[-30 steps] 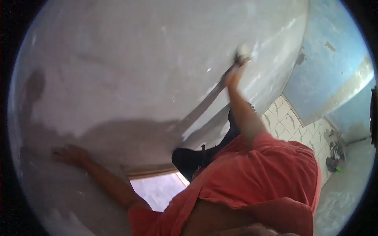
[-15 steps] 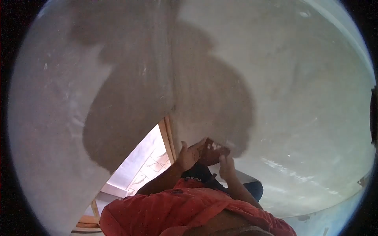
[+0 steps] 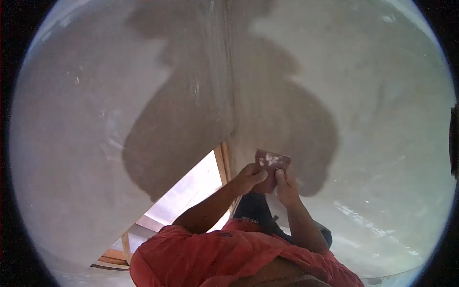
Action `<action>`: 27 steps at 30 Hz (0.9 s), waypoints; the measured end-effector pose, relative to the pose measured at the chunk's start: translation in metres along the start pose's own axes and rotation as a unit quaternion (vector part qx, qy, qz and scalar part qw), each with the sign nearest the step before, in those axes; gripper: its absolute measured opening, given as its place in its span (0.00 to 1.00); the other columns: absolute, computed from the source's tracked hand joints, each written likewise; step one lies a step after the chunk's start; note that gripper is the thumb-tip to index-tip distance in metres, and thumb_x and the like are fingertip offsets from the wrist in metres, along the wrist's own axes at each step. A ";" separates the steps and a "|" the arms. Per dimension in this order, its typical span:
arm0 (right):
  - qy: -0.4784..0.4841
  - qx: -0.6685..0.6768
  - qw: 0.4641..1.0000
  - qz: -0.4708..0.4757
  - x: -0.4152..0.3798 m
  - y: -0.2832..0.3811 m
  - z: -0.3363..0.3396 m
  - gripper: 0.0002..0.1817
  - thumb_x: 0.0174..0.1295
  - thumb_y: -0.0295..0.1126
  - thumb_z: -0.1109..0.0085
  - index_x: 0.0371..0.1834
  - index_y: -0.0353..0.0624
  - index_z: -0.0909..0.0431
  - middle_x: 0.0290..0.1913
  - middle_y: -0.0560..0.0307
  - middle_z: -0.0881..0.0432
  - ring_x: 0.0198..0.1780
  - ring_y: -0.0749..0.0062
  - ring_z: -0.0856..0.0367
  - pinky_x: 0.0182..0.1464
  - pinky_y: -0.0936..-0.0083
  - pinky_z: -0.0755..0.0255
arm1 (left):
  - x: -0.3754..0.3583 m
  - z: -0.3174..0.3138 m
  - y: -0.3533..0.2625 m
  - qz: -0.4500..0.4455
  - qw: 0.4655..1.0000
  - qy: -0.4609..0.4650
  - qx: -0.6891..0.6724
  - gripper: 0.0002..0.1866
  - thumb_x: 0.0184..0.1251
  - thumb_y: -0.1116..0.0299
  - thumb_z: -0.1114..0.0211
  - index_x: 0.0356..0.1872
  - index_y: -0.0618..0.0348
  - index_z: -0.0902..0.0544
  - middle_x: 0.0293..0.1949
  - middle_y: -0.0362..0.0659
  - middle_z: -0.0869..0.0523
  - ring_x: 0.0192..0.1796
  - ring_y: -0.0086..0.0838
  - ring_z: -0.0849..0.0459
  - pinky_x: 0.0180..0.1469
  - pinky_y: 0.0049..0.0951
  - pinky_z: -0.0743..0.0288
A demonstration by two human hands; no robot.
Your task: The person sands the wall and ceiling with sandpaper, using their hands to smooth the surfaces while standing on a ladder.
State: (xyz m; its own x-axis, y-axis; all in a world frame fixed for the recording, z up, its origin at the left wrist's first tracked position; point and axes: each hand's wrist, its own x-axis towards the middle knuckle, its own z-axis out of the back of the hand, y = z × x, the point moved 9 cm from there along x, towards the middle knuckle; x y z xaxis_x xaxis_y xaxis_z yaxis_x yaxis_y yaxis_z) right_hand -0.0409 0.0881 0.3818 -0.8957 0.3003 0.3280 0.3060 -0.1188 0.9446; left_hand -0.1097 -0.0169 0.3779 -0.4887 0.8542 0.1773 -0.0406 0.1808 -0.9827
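Note:
A dark reddish-brown piece of sandpaper, with whitish dust patches on its upper part, is held up between my two hands in front of my body. My left hand grips its left edge, thumb across the face. On the lower right edge, my right hand pinches it with the thumb in front. The fingers behind the sheet are hidden. Beyond it stands a grey plastered wall, with my shadow falling across it.
A vertical corner line runs down the wall. At the lower left, a slanted opening with a wooden frame shows bright floor beyond. White scuffs mark the wall at the lower right.
Both hands have risen a little with the sandpaper, which now stands more upright and shows more of its face. My left thumb has come down onto it. The view has shifted slightly.

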 end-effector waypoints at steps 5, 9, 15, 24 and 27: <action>-0.071 -0.018 0.992 0.107 0.006 -0.002 0.052 0.23 0.76 0.45 0.53 0.58 0.36 0.26 0.52 0.44 0.18 0.54 0.57 0.18 0.58 0.63 0.29 | 0.003 0.079 -0.094 -0.118 0.918 -0.356 0.131 0.31 0.72 0.47 0.39 0.61 0.66 0.25 0.52 0.49 0.18 0.55 0.34 0.19 0.58 0.32 0.28; -0.119 -0.144 0.972 0.142 -0.014 0.049 0.089 0.19 0.74 0.43 0.50 0.50 0.36 0.22 0.48 0.46 0.16 0.52 0.58 0.18 0.58 0.63 0.28 | 0.023 0.094 -0.274 -0.330 0.733 -0.460 0.377 0.22 0.76 0.71 0.47 0.68 0.66 0.30 0.64 0.59 0.24 0.65 0.42 0.22 0.66 0.36 0.30; -0.153 -0.072 0.973 0.159 -0.030 0.051 0.109 0.17 0.73 0.42 0.47 0.45 0.37 0.21 0.44 0.46 0.15 0.46 0.63 0.16 0.54 0.66 0.27 | 0.126 0.108 -0.391 -0.460 0.439 -0.507 0.581 0.28 0.65 0.81 0.43 0.68 0.64 0.28 0.67 0.56 0.25 0.68 0.52 0.26 0.69 0.45 0.31; -0.178 0.031 0.980 0.079 -0.044 -0.001 0.128 0.16 0.72 0.40 0.45 0.44 0.35 0.22 0.41 0.48 0.16 0.44 0.61 0.16 0.51 0.64 0.24 | 0.156 0.109 -0.340 -0.503 0.567 -0.436 0.485 0.28 0.75 0.65 0.49 0.71 0.71 0.35 0.73 0.60 0.35 0.75 0.52 0.39 0.77 0.47 0.49; -0.199 0.032 0.978 0.051 -0.051 -0.016 0.137 0.16 0.72 0.39 0.45 0.45 0.33 0.23 0.42 0.49 0.18 0.45 0.60 0.16 0.51 0.62 0.22 | 0.156 0.117 -0.298 -0.475 0.587 -0.451 0.476 0.29 0.77 0.61 0.53 0.72 0.70 0.36 0.74 0.60 0.38 0.77 0.52 0.42 0.78 0.46 0.54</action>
State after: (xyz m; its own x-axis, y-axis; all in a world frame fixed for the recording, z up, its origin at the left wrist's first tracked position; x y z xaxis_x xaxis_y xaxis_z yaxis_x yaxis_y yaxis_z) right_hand 0.0438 0.2048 0.3516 -0.6668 0.6360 0.3884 0.4190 -0.1111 0.9012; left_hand -0.2757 0.0053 0.6920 -0.0980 -0.0951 0.9906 -0.9267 -0.3541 -0.1257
